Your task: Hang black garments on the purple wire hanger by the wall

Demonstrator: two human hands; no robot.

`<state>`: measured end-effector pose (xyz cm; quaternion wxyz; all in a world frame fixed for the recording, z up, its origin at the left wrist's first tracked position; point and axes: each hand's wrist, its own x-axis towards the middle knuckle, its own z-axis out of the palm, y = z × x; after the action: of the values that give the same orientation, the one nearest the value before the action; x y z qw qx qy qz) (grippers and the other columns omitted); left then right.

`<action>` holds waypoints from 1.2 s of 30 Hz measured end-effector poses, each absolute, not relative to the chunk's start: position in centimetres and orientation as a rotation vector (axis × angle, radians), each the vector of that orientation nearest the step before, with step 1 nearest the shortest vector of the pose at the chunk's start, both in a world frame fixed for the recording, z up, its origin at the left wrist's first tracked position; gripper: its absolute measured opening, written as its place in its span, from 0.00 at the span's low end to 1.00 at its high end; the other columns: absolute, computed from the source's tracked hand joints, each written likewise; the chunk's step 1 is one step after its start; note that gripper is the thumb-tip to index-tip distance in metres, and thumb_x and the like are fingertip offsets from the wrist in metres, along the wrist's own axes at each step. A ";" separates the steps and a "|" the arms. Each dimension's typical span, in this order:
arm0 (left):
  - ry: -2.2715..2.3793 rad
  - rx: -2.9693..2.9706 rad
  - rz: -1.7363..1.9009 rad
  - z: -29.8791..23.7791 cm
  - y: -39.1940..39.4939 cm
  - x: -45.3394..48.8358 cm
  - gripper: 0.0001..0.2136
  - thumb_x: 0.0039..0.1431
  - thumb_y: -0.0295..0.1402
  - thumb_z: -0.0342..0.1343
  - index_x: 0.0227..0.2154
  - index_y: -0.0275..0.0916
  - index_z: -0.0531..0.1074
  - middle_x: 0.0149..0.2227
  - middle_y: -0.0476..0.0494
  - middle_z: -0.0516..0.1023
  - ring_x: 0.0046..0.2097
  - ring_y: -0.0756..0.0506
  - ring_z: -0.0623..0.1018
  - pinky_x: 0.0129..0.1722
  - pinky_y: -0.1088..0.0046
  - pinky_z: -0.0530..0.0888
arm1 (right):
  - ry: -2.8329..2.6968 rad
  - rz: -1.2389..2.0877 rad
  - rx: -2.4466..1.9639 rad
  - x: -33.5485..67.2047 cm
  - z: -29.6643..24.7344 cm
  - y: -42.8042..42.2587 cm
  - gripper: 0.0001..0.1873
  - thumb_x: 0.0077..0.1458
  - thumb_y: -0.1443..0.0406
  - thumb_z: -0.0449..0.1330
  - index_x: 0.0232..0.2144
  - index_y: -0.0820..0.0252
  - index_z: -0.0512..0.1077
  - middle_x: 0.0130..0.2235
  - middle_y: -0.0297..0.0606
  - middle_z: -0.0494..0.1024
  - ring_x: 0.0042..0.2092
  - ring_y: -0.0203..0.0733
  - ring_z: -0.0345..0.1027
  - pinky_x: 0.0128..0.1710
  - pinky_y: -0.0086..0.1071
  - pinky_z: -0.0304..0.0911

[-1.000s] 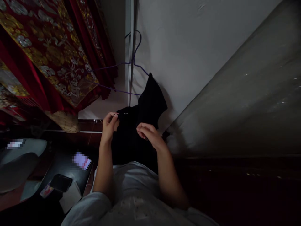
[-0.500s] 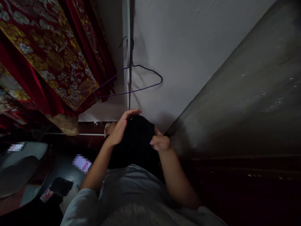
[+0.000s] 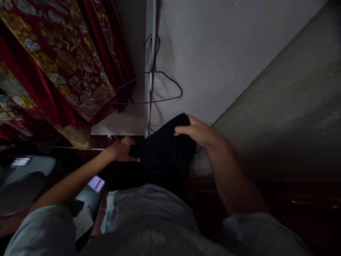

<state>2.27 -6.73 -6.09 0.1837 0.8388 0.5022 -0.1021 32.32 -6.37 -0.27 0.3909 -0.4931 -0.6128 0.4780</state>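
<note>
A piece of black cloth, perhaps a garment, is stretched between my two hands in front of my body. My left hand grips its left edge, thumb lying over the front and the other fingers partly hidden. At the upper right corner, my right hand pinches the cloth with the thumb on top and the fingers behind. Above the cloth, a thin purple wire hanger hangs bare on a metal upright. The cloth's lower part blends into the dark area near my legs.
Red embroidered fabric with gold and silver patterns hangs at left. A pale wall stands ahead, with a grey, shiny surface at right. A lit phone lies lower left, near a grey seat.
My hands have moved apart, spreading the black cloth wider. The left hand went left and now grips an edge; the right hand rose to the upper right with its corner.
</note>
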 end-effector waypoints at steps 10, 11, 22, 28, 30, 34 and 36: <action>1.773 2.363 0.360 1.4 -4.6 -2.6 0.23 0.64 0.53 0.54 0.21 0.41 0.67 0.24 0.46 0.72 0.27 0.46 0.71 0.30 0.68 0.63 | -1.438 0.344 -1.159 30.4 -2.5 10.0 0.11 0.55 0.70 0.61 0.42 0.58 0.73 0.43 0.42 0.79 0.49 0.47 0.73 0.51 0.41 0.69; 1.748 2.367 0.451 2.0 -4.6 -2.8 0.24 0.65 0.52 0.53 0.20 0.41 0.64 0.22 0.48 0.69 0.26 0.47 0.69 0.29 0.69 0.61 | -1.401 0.491 -1.222 29.6 -3.8 11.0 0.06 0.57 0.69 0.60 0.39 0.59 0.73 0.39 0.42 0.79 0.44 0.45 0.74 0.46 0.40 0.70; 1.889 2.410 0.443 1.4 -2.4 -4.2 0.16 0.62 0.38 0.56 0.19 0.41 0.69 0.22 0.43 0.73 0.29 0.41 0.75 0.40 0.64 0.70 | -1.365 0.466 -1.433 36.0 -5.7 9.7 0.17 0.48 0.66 0.67 0.17 0.56 0.63 0.19 0.30 0.60 0.27 0.38 0.61 0.30 0.34 0.62; 1.767 2.332 1.184 3.9 0.5 -0.3 0.11 0.64 0.32 0.54 0.25 0.40 0.72 0.30 0.38 0.78 0.41 0.36 0.80 0.53 0.59 0.72 | -1.403 0.365 -1.383 36.8 -3.3 6.5 0.17 0.48 0.68 0.67 0.17 0.56 0.62 0.20 0.31 0.59 0.30 0.42 0.64 0.33 0.36 0.65; 1.566 2.321 1.282 5.1 1.8 1.2 0.07 0.63 0.31 0.55 0.30 0.40 0.76 0.35 0.39 0.81 0.45 0.37 0.81 0.56 0.61 0.72 | -1.452 0.386 -1.359 35.9 -3.2 5.4 0.16 0.51 0.65 0.67 0.18 0.57 0.64 0.20 0.33 0.62 0.30 0.42 0.65 0.33 0.37 0.66; 1.177 2.249 1.296 6.0 4.1 3.7 0.12 0.55 0.22 0.55 0.39 0.39 0.80 0.43 0.42 0.84 0.50 0.39 0.80 0.61 0.64 0.71 | -1.569 0.364 -1.249 35.4 -3.0 3.1 0.11 0.58 0.60 0.64 0.27 0.59 0.72 0.27 0.39 0.75 0.36 0.47 0.73 0.40 0.40 0.70; 1.114 2.235 1.239 5.9 4.8 4.2 0.16 0.53 0.19 0.53 0.40 0.38 0.80 0.42 0.43 0.84 0.49 0.39 0.80 0.60 0.64 0.71 | -1.545 0.225 -1.199 36.5 -2.2 2.3 0.04 0.59 0.65 0.63 0.37 0.59 0.76 0.39 0.44 0.82 0.46 0.50 0.76 0.48 0.42 0.71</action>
<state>4.17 4.77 5.85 0.1760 0.7892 0.3934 0.4375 36.48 2.33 -2.19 0.5534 -0.5072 -0.6538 0.0951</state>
